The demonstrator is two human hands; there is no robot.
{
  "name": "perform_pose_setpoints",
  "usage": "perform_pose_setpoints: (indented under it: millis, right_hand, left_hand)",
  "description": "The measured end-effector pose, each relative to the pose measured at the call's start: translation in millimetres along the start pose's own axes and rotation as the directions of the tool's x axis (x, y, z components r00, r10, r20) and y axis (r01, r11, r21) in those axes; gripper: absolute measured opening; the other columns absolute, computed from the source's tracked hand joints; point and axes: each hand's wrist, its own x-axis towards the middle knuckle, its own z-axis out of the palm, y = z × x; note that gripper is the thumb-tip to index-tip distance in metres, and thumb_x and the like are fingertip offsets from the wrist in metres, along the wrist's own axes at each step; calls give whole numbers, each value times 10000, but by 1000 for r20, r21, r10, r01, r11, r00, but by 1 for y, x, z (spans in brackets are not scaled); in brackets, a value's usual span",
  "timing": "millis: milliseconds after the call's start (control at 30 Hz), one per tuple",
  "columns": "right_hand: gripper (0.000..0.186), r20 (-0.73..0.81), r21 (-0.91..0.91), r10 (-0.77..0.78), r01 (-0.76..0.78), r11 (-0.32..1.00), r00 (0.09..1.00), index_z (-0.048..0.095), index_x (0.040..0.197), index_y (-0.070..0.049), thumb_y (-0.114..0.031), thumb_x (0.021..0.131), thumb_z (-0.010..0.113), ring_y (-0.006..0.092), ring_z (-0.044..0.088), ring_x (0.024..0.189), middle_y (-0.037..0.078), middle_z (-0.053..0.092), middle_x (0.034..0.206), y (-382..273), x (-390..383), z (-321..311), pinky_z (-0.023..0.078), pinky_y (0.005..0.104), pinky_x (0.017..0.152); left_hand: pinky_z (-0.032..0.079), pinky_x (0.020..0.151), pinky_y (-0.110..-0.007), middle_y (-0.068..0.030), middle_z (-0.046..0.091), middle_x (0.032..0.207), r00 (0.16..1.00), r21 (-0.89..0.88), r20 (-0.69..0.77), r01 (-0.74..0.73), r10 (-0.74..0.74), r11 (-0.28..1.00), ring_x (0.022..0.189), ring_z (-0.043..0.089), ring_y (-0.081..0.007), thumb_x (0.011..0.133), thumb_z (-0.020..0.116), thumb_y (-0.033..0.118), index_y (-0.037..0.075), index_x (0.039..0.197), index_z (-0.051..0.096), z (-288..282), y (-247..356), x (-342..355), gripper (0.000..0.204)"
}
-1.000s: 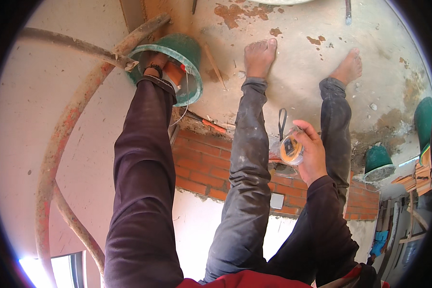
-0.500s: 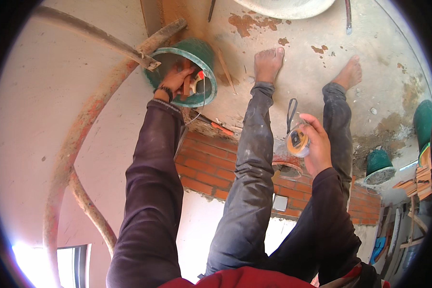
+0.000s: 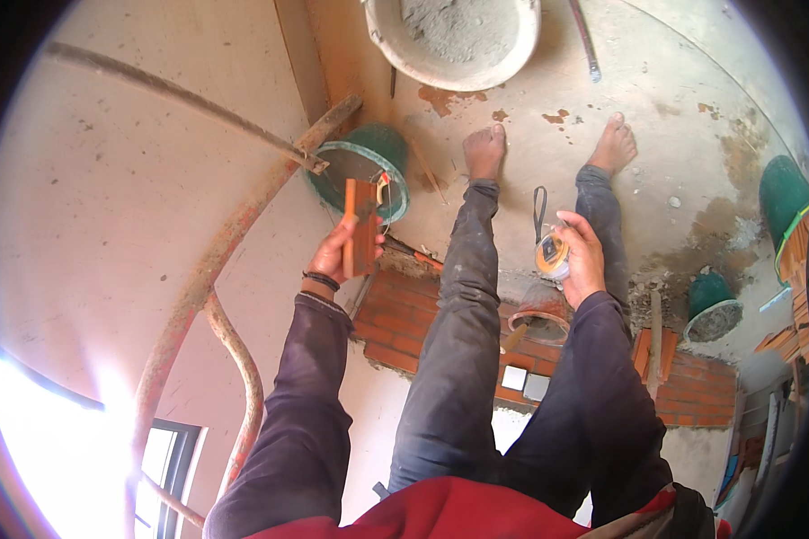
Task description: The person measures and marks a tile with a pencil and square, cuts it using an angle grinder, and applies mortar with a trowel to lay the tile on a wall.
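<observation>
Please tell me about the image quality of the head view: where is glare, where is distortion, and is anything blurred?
Head view: strong white glare at the lower left washes out the window; the fisheye bends the rusty pipe into a curve and leaves black corners; the left hand with its wooden block and the right hand with its tape measure look fairly sharp.

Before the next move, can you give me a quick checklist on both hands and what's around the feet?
1. Left hand grips the orange brick piece: ok.
2. Right hand holds the tape measure, its black strap hanging free: ok.
3. Bare feet flat on the concrete floor: ok.
4. Green bucket beside the left foot, apart from it: ok.
5. Mortar tub ahead, upright: ok.
6. What the green bucket contains: cannot tell.
</observation>
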Motion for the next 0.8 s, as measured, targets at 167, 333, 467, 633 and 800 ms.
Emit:
perform_pose_setpoints:
  millis: [167, 333, 467, 633, 800]
  right_hand:
    - [251, -66, 176, -46, 57, 983, 997, 603, 1165, -53, -67, 916, 574, 137, 610, 875, 58, 611, 959, -35, -24, -46, 511, 290, 767]
    - [253, -139, 281, -89, 126, 951, 986, 603, 1168, -66, -72, 921, 544, 170, 621, 903, 69, 595, 1014, -78, -54, -113, 534, 316, 806]
    - [247, -222, 271, -146, 205, 940, 964, 606, 1156, -72, -80, 923, 527, 185, 613, 946, 67, 571, 1065, -96, -80, -178, 524, 333, 846]
    - [252, -328, 193, -171, 243, 951, 929, 625, 1132, -43, -43, 894, 543, 168, 587, 956, 74, 601, 1045, -89, -98, -241, 487, 322, 845]
    - [288, -317, 122, -100, 145, 982, 943, 622, 1131, -26, -81, 850, 596, 183, 596, 941, 71, 616, 1040, -55, -98, -288, 473, 332, 847]
  left_hand:
    - [447, 1014, -339, -21, 538, 1292, 998, 393, 65, -24, -2, 919, 1145, 572, -185, 718, 824, 0, 76, 1472, 374, 96, 27, -8, 880]
    - [424, 1023, -316, -2, 576, 1228, 966, 636, 253, -212, 59, 742, 1140, 554, -143, 656, 835, -52, 68, 1410, 443, 221, 49, 6, 858]
    - [471, 926, -326, -55, 619, 1090, 839, 768, 468, -541, 277, 343, 997, 609, -176, 602, 860, 64, 37, 1251, 556, 320, 56, 19, 717]
    - [503, 852, -356, -131, 643, 1019, 655, 726, 630, -688, 418, -17, 957, 629, -293, 576, 833, 117, 25, 1176, 618, 433, 67, 13, 644]
    - [523, 817, -382, -135, 656, 974, 527, 711, 641, -681, 557, -175, 912, 644, -297, 576, 830, 141, 32, 1164, 632, 501, 93, 1, 630]
